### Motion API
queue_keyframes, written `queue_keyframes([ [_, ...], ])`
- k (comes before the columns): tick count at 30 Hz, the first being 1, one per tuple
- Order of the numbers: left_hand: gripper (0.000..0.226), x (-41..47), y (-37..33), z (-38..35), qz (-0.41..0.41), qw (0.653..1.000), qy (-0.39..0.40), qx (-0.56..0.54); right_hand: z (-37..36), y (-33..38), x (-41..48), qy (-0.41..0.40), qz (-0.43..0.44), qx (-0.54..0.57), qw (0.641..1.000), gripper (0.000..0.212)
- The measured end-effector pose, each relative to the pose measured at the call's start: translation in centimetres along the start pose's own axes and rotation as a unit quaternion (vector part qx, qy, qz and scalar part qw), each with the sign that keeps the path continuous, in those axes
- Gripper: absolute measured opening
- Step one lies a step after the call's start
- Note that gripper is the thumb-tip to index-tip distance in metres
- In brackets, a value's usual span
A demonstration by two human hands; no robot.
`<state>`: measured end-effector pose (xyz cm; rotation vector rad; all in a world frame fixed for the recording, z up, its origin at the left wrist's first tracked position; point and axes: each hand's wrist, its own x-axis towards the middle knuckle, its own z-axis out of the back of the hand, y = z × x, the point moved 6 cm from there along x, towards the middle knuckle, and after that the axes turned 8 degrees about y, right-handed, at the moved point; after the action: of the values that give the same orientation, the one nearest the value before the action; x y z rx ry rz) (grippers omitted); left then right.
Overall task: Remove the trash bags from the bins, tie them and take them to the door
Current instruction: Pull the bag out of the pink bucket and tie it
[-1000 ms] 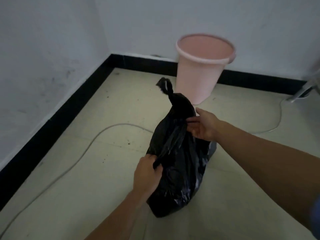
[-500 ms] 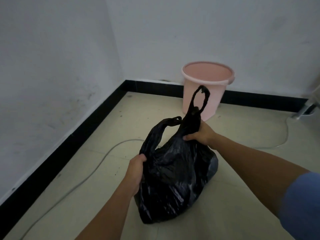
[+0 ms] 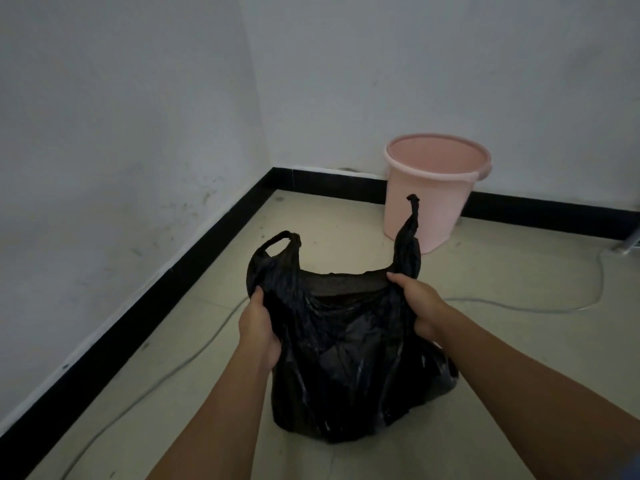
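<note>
pale tiled floor (image 3: 519,358) in a bare room corner, white walls (image 3: 121,133) above a black skirting band (image 3: 138,323), scuff marks on the left-hand wall. resting on the floor near centre frame, out of the bin and untied: black trash bag (image 3: 346,368), mouth stretched wide between two bare forearms reaching in from the lower edge. left grip (image 3: 259,327) closed tight on the bag's left rim, fingers curled into the plastic just below a limp handle loop (image 3: 277,244). right grip (image 3: 420,303) likewise clenched on the right rim, fingers hooked over the edge, at the foot of a second handle (image 3: 410,237) twisted into a thin upright cord. contents lost in shadow inside the dark mouth; lower body bulging, glossy creases catching the light. beyond the bag, upright against the far skirting: pink bin (image 3: 429,206), round, pink inner wall showing, small lug on the right of its rim, twisted handle crossing in front of its lower wall from this viewpoint. thin pale cable (image 3: 519,308) snaking over the tiles from the left foreground, passing behind the bag, looping off to the right. at the right edge, part of a metal fitting, too cut off to identify.
</note>
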<state>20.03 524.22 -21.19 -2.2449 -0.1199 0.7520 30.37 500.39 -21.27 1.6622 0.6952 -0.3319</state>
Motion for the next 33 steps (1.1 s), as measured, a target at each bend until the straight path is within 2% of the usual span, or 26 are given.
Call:
queue_keyframes([
  [3, 0.054, -0.9, 0.3, -1.9, 0.037, 0.996, 0.076, 0.023, -0.3, 0.2, -0.1, 0.004, -0.009, 0.015, 1.000, 0.036],
  [6, 0.049, -2.0, 0.7, -3.6, 0.047, 0.975, 0.157, 0.152, 0.5, -0.2, 0.2, -0.025, -0.012, 0.035, 0.999, 0.038],
  [8, 0.063, -2.1, 0.8, -4.0, 0.003, 0.952, 0.189, 0.239, 1.4, -0.5, 0.2, -0.046, -0.021, 0.047, 0.998, 0.040],
  [10, 0.073, -2.3, 1.0, -4.6, -0.056, 0.905, 0.208, 0.367, 2.0, -0.8, 0.1, -0.055, -0.033, 0.063, 0.996, 0.043],
  [11, 0.070, -2.3, 1.3, -4.9, -0.084, 0.864, 0.205, 0.452, 2.1, -0.9, 0.1, -0.055, -0.038, 0.070, 0.995, 0.042],
  [13, 0.058, -2.2, 1.5, -5.0, -0.159, 0.775, 0.147, 0.594, 2.0, -1.0, 0.0, -0.042, -0.048, 0.075, 0.995, 0.040],
  [14, 0.049, -2.1, 1.3, -5.0, -0.200, 0.748, 0.110, 0.624, 1.7, -1.0, -0.1, -0.032, -0.051, 0.074, 0.995, 0.040],
  [15, 0.039, -1.9, 1.2, -4.9, -0.227, 0.745, 0.086, 0.622, 1.5, -1.0, -0.1, -0.022, -0.053, 0.078, 0.995, 0.040],
  [16, 0.030, -1.5, 1.1, -4.7, -0.231, 0.769, 0.073, 0.591, 1.3, -0.9, -0.2, -0.010, -0.054, 0.089, 0.995, 0.041],
  [17, 0.025, -1.2, 1.1, -4.4, -0.217, 0.814, 0.066, 0.535, 1.1, -0.7, -0.4, 0.002, -0.050, 0.105, 0.993, 0.040],
  [19, 0.030, -0.8, 1.2, -4.1, -0.162, 0.898, 0.046, 0.407, 0.8, -0.2, -0.7, 0.023, -0.036, 0.147, 0.988, 0.037],
  [20, 0.034, -0.8, 1.3, -4.0, -0.140, 0.920, 0.032, 0.364, 0.8, 0.0, -0.9, 0.033, -0.028, 0.168, 0.985, 0.035],
  [24, 0.039, -0.5, 1.8, -3.9, -0.088, 0.964, 0.021, 0.250, 0.1, 0.8, -1.4, 0.077, 0.000, 0.236, 0.969, 0.031],
  [27, 0.048, -0.3, 2.3, -3.7, -0.001, 0.991, 0.041, 0.124, -0.8, 1.3, -1.6, 0.120, 0.005, 0.263, 0.957, 0.032],
  [30, 0.054, -0.9, 2.6, -4.1, 0.093, 0.991, 0.095, -0.014, -1.8, 2.0, -2.1, 0.181, 0.022, 0.273, 0.944, 0.035],
  [33, 0.053, -1.3, 1.9, -4.9, 0.098, 0.982, 0.130, -0.093, -1.8, 3.1, -1.9, 0.197, 0.053, 0.279, 0.938, 0.032],
])
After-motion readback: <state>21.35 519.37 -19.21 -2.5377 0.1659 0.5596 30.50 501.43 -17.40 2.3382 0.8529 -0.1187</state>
